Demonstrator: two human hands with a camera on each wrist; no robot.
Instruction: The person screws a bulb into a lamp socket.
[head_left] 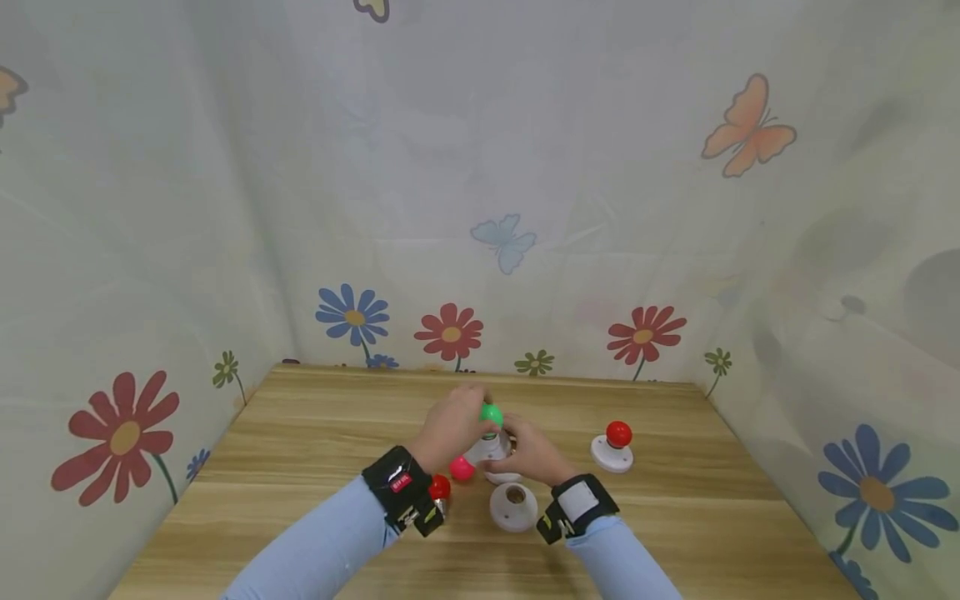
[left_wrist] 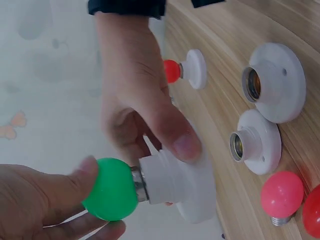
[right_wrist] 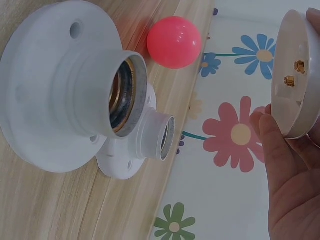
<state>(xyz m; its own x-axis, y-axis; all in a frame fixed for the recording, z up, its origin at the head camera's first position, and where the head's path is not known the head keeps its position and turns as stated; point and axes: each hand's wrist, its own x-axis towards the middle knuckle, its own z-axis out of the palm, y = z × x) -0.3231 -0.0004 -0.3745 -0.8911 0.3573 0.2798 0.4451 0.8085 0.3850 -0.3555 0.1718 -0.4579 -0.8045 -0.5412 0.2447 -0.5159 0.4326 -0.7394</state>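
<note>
My left hand [head_left: 450,425] pinches a green light bulb [left_wrist: 112,190] by its round glass, between the thumb and fingers. With my right hand [head_left: 536,455] I grip a white lamp holder [left_wrist: 197,187] by its round base, the thumb lying on the rim. The bulb's metal screw end sits at the mouth of this holder, with part of the thread showing. Both hands are raised above the table. From the right wrist, the holder's hollow underside with two brass screws shows; the bulb is hidden there.
Two white lamp holders with bare sockets, a nearer one [head_left: 513,507] and one behind it [left_wrist: 267,140], stand on the wooden table [head_left: 337,417]. A pink bulb [right_wrist: 175,42] and a red bulb [head_left: 439,487] lie to their left. Another red bulb [head_left: 618,434] sits in a holder at right.
</note>
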